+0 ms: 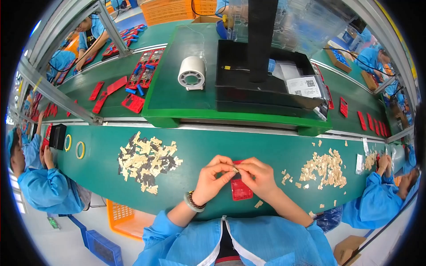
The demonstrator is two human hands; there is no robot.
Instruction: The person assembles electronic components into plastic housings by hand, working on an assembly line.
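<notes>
My left hand [213, 175] and my right hand [259, 177] meet over the bench with their fingertips pinched together. Between them is a small beige piece with a dark part [235, 169], mostly covered by the fingers. Right under the hands lies a red plastic case [242, 191], its upper part hidden by them. To the left spreads a heap of small beige and black pieces [146, 159]. On the right is a heap of small beige pieces [326, 168], with a few strays between it and my right hand.
Beyond the green bench [97, 137] runs a conveyor with red cases [132, 103]. A raised green shelf ahead bears a white fan [191, 73] and a black bin [239, 99]. Two tape rolls [80, 150] lie at left. Co-workers in blue sit on both sides; an orange crate [128, 219] stands below.
</notes>
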